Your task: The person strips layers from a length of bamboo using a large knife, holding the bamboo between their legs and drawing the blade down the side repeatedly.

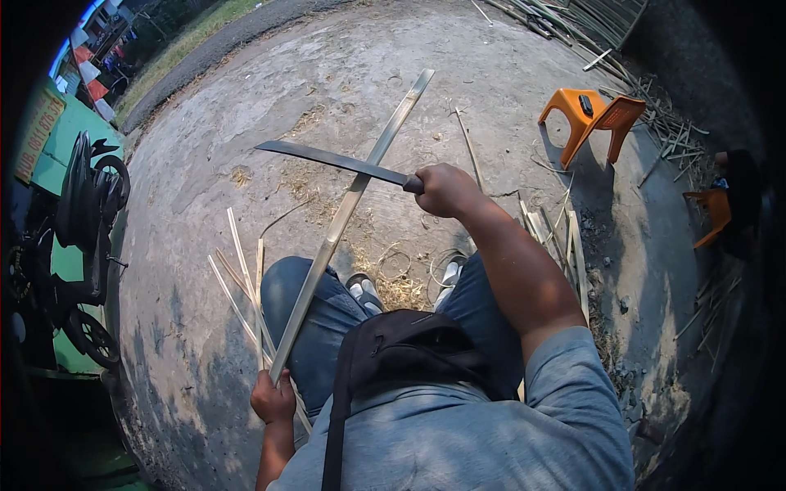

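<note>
My left hand (273,398) is closed around the near end of a long split bamboo strip (331,239). The strip slants up and away to the right, passing over my left thigh. My right hand (447,190) grips the short dark handle of a machete (315,155). Its long dark blade points left and crosses over the strip's upper half; whether the edge touches the bamboo I cannot tell. Beside my left knee lie several thin bamboo strips (237,266). More split strips (577,258) lean at my right side, partly hidden by my forearm.
Curled shavings (403,290) lie between my shoes. An orange plastic chair (577,123) with a small dark object on its seat stands at the far right. Another orange seat (715,217) and bamboo scraps (675,135) are farther right. A parked motorcycle (82,237) stands at the left.
</note>
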Demonstrator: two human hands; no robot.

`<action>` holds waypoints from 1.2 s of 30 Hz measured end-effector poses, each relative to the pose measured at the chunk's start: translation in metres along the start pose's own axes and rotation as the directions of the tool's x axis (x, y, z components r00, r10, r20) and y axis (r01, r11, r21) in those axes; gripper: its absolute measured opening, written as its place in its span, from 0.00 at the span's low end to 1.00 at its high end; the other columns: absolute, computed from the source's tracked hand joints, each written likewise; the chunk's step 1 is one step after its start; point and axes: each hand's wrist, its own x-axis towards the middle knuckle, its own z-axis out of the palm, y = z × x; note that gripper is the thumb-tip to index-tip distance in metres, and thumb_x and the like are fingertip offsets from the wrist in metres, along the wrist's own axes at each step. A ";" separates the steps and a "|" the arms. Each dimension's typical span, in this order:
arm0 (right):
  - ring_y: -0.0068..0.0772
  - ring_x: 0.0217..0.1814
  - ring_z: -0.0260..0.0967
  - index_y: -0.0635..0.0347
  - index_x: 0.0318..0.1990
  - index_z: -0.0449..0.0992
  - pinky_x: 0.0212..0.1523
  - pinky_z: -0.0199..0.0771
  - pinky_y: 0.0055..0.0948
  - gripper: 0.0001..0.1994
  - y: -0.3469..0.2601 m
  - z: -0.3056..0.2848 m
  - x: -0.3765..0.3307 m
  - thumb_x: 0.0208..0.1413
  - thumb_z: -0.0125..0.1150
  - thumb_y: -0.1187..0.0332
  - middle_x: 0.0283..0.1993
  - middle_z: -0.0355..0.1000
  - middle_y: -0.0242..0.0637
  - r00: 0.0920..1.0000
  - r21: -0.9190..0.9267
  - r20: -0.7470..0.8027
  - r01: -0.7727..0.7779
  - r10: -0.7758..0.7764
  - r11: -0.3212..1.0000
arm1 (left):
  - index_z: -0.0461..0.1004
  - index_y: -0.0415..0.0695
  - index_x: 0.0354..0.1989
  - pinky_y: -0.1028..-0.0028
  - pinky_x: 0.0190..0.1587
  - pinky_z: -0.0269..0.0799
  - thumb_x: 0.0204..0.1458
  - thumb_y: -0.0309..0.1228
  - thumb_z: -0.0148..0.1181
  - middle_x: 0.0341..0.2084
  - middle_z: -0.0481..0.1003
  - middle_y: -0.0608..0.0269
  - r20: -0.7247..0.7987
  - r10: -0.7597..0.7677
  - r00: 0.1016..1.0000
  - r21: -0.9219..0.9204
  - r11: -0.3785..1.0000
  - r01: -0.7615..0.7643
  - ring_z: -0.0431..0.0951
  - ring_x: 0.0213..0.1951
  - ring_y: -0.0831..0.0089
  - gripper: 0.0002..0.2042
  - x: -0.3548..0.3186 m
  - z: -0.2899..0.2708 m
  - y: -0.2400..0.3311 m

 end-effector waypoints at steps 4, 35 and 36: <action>0.49 0.51 0.81 0.47 0.45 0.85 0.52 0.81 0.48 0.12 -0.026 -0.001 -0.021 0.56 0.61 0.64 0.45 0.83 0.42 0.984 -0.039 0.127 0.131 -0.126 0.991 | 0.72 0.40 0.34 0.44 0.33 0.70 0.62 0.57 0.61 0.26 0.76 0.43 0.016 -0.004 1.000 -0.002 1.000 0.004 0.77 0.31 0.34 0.27 -0.003 0.003 -0.001; 0.51 0.43 0.81 0.48 0.36 0.83 0.44 0.80 0.50 0.07 -0.040 0.025 -0.008 0.48 0.68 0.63 0.36 0.82 0.41 0.948 -0.166 0.056 0.317 -0.312 0.934 | 0.73 0.41 0.36 0.44 0.33 0.70 0.64 0.60 0.55 0.27 0.76 0.43 -0.078 -0.016 0.997 -0.065 0.998 0.010 0.78 0.32 0.35 0.29 -0.002 0.025 0.001; 0.51 0.42 0.81 0.48 0.35 0.83 0.44 0.80 0.50 0.06 -0.036 0.026 -0.006 0.48 0.67 0.63 0.35 0.81 0.41 0.939 -0.173 0.026 0.343 -0.343 0.923 | 0.73 0.41 0.36 0.44 0.33 0.70 0.64 0.61 0.55 0.27 0.76 0.43 -0.087 -0.014 0.996 -0.063 0.998 0.008 0.78 0.32 0.35 0.29 -0.001 0.026 0.002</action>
